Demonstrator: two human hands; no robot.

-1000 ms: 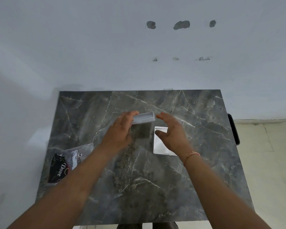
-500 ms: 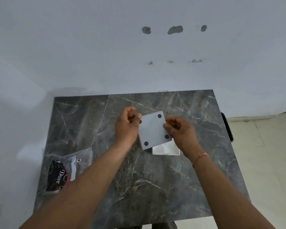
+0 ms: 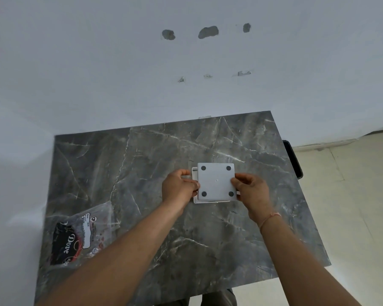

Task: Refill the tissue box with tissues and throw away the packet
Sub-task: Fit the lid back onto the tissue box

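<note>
A square white panel of the tissue box, with a black pad at each corner, is held flat over the white box frame that lies on the grey marble table. My left hand pinches the panel's left edge and my right hand pinches its right edge. Only the frame's left and near edges show around the panel. A flattened clear plastic packet with a black "Dove" label lies at the table's near left.
A white wall stands right behind the table's far edge and along its left side. A dark object hangs off the table's right edge. Beige floor tiles lie to the right.
The panel went from edge-on in my left hand to flat with its padded face up, then both hands lowered it square over the white frame on the table.
</note>
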